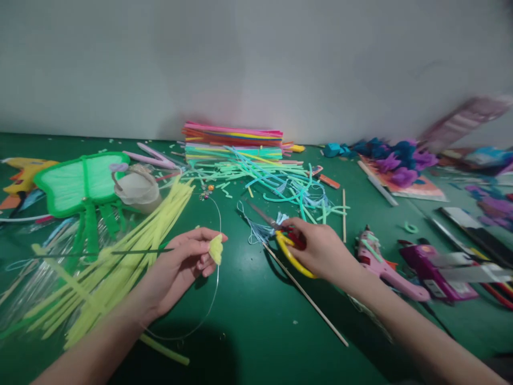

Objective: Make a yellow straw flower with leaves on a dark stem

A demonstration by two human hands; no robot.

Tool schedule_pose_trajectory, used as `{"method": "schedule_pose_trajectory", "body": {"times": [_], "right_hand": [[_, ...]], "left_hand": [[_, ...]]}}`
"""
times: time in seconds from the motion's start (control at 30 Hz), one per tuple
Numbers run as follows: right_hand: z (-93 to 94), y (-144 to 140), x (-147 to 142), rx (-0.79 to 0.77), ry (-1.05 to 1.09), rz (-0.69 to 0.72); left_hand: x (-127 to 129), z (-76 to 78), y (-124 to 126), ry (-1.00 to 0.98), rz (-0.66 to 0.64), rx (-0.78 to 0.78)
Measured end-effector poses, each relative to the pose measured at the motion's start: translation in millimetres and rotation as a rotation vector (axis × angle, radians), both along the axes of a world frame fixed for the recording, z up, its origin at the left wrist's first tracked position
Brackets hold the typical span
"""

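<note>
My left hand (186,254) is closed in a pinch on a small yellow piece (216,249), soft-looking and fan-shaped, with a wavy outer edge. A clear strand (217,286) shows above and below it and curves back toward my wrist; whether it goes through or behind the piece, I can't tell. My right hand (316,246) grips the scissors (286,254) by their yellow-and-red handles, blades pointing away from me. Beside the blades lies a blue tassel (260,231), and a thin stick (308,297) slants from it toward me. Left of my left hand, yellow pipe cleaners (108,291) crowd the desk (264,342) around my forearm. Right of my right hand sit a pink glue gun (395,275) and, past it, a purple box (428,267). Beyond my left hand are a few beads (210,187), a whitish cup-shaped thing (138,188) and a green winged shape (66,187). Farthest, ahead of both hands, turquoise strips (276,182) tangle before a multicoloured bundle (232,140) near the wall (256,64).
</note>
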State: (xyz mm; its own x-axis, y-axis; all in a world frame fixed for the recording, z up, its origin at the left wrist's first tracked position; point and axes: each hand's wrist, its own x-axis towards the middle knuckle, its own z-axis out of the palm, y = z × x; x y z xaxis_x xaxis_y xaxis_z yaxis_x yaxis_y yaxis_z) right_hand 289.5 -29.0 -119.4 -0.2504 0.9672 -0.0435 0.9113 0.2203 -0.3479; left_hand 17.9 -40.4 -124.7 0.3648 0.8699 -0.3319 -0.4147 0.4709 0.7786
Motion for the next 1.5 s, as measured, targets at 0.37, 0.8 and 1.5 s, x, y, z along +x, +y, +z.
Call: {"method": "schedule_pose_trajectory", "body": {"times": [0.37, 0.8, 1.5], "right_hand": [[23.2, -26.2, -15.7, 0.419, 0.043, 0.245], [10.1, -29.5, -39.4, 0.569, -0.171, 0.294], [7.4, -12.0, -38.4, 0.645, -0.399, 0.453]], "left_hand": [[-1.0, 0.0, 4.2, 0.015, -0.023, -0.049], [0.4, -2.9, 0.1, 0.035, 0.02, -0.034], [4.3, -3.9, -0.2, 0.152, 0.016, -0.022]]}}
